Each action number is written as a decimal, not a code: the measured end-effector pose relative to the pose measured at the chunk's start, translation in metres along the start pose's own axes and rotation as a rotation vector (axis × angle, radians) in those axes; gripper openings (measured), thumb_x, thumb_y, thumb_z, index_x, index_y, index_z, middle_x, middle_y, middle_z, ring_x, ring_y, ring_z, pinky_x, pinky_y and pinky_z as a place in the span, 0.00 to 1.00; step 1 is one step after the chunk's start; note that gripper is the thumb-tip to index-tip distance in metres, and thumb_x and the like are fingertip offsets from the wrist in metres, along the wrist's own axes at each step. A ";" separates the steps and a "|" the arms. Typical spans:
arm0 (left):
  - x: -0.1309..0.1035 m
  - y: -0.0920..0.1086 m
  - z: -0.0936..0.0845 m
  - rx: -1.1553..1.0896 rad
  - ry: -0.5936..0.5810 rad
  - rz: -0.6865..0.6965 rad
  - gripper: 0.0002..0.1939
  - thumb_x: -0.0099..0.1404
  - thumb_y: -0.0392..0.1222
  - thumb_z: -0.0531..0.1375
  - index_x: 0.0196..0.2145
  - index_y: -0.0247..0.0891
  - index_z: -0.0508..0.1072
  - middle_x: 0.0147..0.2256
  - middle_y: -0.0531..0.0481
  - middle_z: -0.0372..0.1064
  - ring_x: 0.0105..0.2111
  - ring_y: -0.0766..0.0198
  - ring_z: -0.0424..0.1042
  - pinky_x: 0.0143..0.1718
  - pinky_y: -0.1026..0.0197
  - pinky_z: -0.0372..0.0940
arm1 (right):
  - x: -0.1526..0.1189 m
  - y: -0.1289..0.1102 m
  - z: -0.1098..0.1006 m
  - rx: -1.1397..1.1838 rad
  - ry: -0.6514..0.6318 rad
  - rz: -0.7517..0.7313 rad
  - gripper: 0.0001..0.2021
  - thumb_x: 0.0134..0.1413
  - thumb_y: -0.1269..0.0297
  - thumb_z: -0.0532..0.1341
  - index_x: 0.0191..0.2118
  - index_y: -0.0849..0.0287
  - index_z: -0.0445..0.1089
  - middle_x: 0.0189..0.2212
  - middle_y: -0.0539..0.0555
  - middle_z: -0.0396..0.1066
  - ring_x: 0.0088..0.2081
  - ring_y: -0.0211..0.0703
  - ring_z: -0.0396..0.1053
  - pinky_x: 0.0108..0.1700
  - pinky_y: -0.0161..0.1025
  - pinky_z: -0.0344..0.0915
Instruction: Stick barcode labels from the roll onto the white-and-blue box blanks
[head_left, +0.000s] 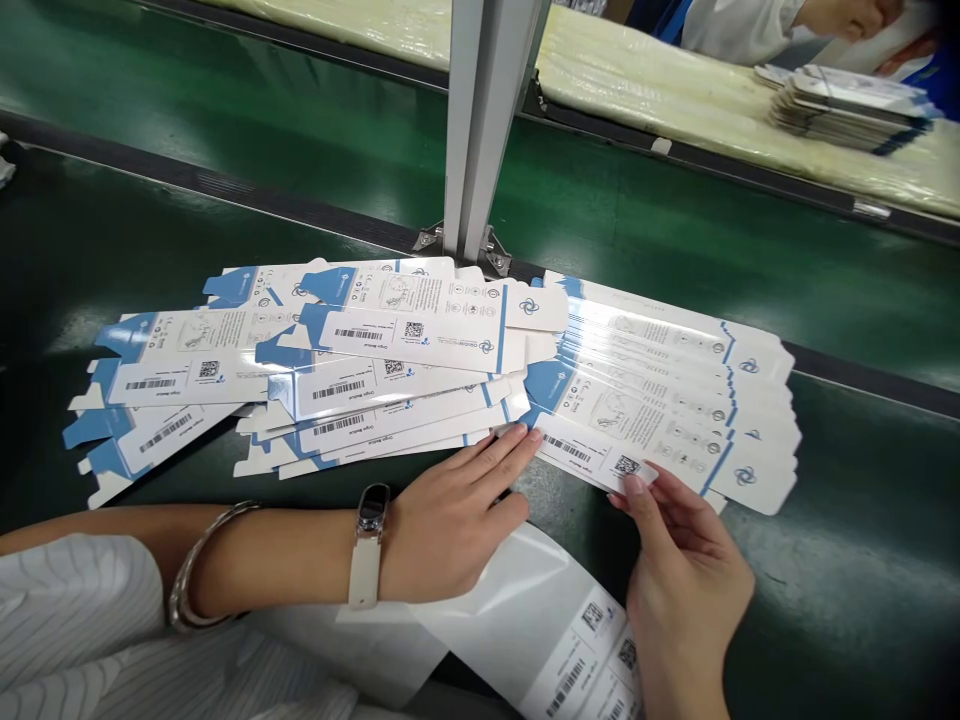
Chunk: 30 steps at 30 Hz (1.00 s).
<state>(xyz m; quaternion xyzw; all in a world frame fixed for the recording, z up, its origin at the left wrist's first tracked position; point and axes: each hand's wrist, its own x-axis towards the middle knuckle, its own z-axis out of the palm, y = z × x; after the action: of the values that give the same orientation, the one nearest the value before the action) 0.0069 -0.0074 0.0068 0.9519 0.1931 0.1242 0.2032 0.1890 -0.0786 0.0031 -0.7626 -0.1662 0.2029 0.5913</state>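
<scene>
A white sticker label with a barcode and a QR code lies along the near edge of the front flattened carton in a fanned stack. My right hand pinches the label's right end between thumb and fingers. Stretched out flat, the fingers of my left hand reach the label's left end with their tips. To the left spreads a loose pile of flattened white-and-blue cartons, many bearing similar labels. Below my hands is a glossy backing sheet with more printed labels, partly hidden by my left hand.
A metal post rises behind the cartons from a dark rail. Beyond runs a green surface, then a yellowish plastic-covered table. There, a co-worker's hand is near a banded stack of flat cartons.
</scene>
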 end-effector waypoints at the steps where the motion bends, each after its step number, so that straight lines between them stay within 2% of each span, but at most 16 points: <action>1: 0.000 0.000 0.000 -0.003 -0.004 0.002 0.07 0.60 0.28 0.50 0.34 0.32 0.66 0.63 0.32 0.41 0.64 0.48 0.35 0.62 0.47 0.50 | 0.000 -0.001 0.000 0.003 0.003 0.006 0.20 0.35 0.61 0.71 0.38 0.61 0.74 0.34 0.53 0.74 0.30 0.38 0.71 0.35 0.38 0.73; 15: 0.001 0.000 -0.001 -0.011 -0.018 -0.005 0.07 0.61 0.29 0.50 0.34 0.32 0.67 0.63 0.34 0.42 0.64 0.49 0.36 0.62 0.47 0.50 | -0.001 0.003 0.000 -0.044 -0.025 -0.048 0.17 0.39 0.61 0.70 0.39 0.59 0.74 0.36 0.53 0.74 0.34 0.40 0.72 0.35 0.37 0.74; 23: 0.001 -0.001 -0.001 -0.008 -0.031 0.004 0.06 0.61 0.30 0.50 0.34 0.32 0.66 0.63 0.32 0.42 0.64 0.48 0.35 0.63 0.46 0.50 | -0.003 -0.001 0.002 -0.022 -0.017 0.000 0.17 0.38 0.62 0.71 0.38 0.58 0.74 0.36 0.51 0.74 0.34 0.37 0.73 0.36 0.33 0.74; 30: 0.002 -0.001 -0.002 -0.002 -0.043 -0.002 0.05 0.60 0.30 0.51 0.34 0.32 0.65 0.63 0.30 0.40 0.64 0.47 0.35 0.62 0.47 0.50 | -0.005 -0.002 0.002 -0.046 -0.002 0.004 0.18 0.38 0.61 0.70 0.39 0.59 0.74 0.36 0.52 0.75 0.35 0.40 0.73 0.37 0.34 0.74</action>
<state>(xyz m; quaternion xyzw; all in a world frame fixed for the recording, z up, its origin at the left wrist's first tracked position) 0.0077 -0.0048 0.0080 0.9539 0.1894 0.1035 0.2085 0.1839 -0.0785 0.0049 -0.7761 -0.1698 0.2011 0.5730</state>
